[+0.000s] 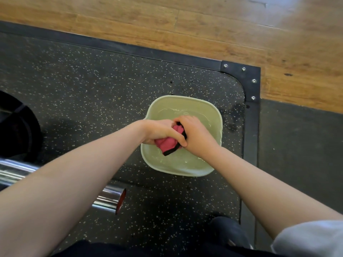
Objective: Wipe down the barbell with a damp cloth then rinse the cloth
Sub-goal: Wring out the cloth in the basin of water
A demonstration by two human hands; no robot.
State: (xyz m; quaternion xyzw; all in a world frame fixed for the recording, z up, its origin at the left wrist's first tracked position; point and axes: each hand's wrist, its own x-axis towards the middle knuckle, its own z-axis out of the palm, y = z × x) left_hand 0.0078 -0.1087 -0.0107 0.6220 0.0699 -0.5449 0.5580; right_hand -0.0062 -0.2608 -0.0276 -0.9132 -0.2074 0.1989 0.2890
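The fingers (177, 136) of the left hand (157, 130) and of the right hand (197, 135) are curled tight round a bunched pink cloth (169, 141), which is gripped between both hands over a pale green basin (185, 98) holding water. A black-edged corner of the cloth is left hanging below the hands. The basin is set on a speckled black mat (92, 89). The chrome end of the barbell (109, 199) is seen left of the basin, nearer the person. Wooden floor (185, 25) is seen beyond the basin.
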